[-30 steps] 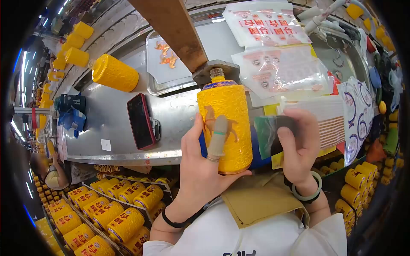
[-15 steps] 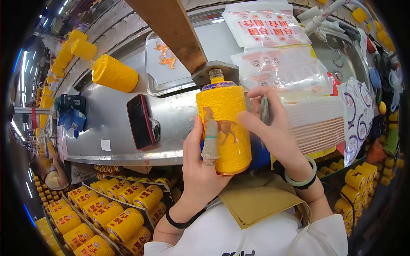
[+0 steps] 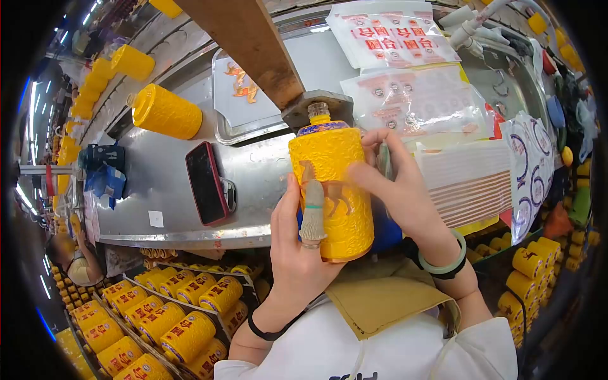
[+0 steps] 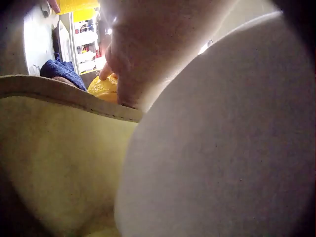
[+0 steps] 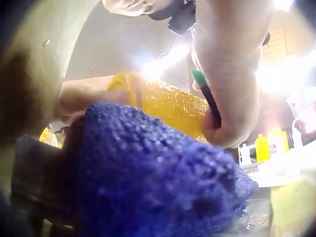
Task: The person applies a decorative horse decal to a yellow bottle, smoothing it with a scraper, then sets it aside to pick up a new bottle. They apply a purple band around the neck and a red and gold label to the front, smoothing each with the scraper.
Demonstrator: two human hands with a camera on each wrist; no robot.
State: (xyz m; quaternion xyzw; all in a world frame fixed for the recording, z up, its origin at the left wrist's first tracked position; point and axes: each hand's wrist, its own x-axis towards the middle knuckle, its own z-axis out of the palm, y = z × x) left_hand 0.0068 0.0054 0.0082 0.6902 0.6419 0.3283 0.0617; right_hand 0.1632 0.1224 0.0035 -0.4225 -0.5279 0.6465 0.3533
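A yellow embossed bottle (image 3: pixel 335 231) with a brown horse picture (image 3: pixel 338 196) lies with its glass neck at the metal plate (image 3: pixel 320 104) of a wooden beam. My left hand (image 3: pixel 294 256) grips the bottle's left side and base. One of its fingers wears a pale cloth finger cover (image 3: pixel 312 215) and lies by the horse's front. My right hand (image 3: pixel 405 190) holds a thin green-and-black scraper (image 5: pixel 210 96), seen nearly edge-on, with the thumb over the horse's rear. A blue cloth (image 5: pixel 148 168) lies beneath the bottle.
Printed transfer sheets (image 3: pixel 411 101) and a striped stack (image 3: pixel 468 183) lie to the right. A phone (image 3: pixel 207 183), another yellow bottle (image 3: pixel 166 113) and a tray (image 3: pixel 244 130) with horse pieces are at left. Racks of yellow bottles (image 3: pixel 183 339) stand below the bench edge.
My right hand has come left from beside the bottle to its side, turning the scraper edge-on. The left covered finger has shifted slightly left, uncovering more of the horse.
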